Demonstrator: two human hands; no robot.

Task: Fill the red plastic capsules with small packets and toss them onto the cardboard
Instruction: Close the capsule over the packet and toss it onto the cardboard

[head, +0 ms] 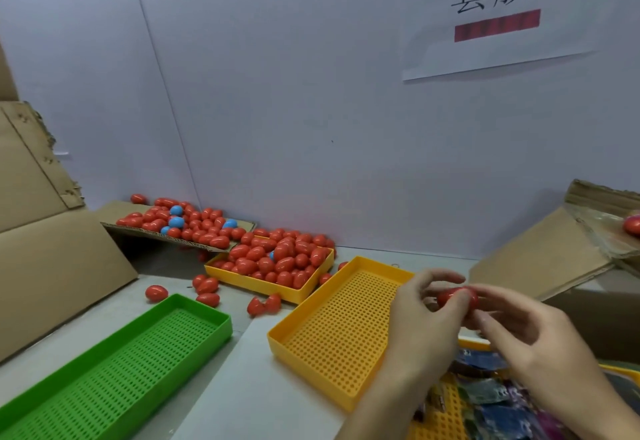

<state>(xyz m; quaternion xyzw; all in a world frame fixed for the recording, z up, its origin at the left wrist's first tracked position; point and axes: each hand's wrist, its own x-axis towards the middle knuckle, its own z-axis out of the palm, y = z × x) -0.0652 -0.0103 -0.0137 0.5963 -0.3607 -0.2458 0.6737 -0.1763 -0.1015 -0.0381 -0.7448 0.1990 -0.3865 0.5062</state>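
Observation:
A red plastic capsule (456, 297) is held between both hands above the right end of an empty yellow perforated tray (332, 332). My left hand (424, 321) pinches its left side and my right hand (519, 332) pinches its right side. Small dark packets (498, 401) lie in a yellow tray at the lower right, under my right forearm. A flat cardboard sheet (114, 212) at the back left carries a heap of red capsules (194, 223) with a few blue ones.
A yellow tray (263, 285) heaped with red capsules stands behind the empty one. Loose capsules (207, 287) lie on the grey table. An empty green perforated tray (114, 367) sits front left. Cardboard boxes flank both sides (52, 259) (554, 259). White walls close the back.

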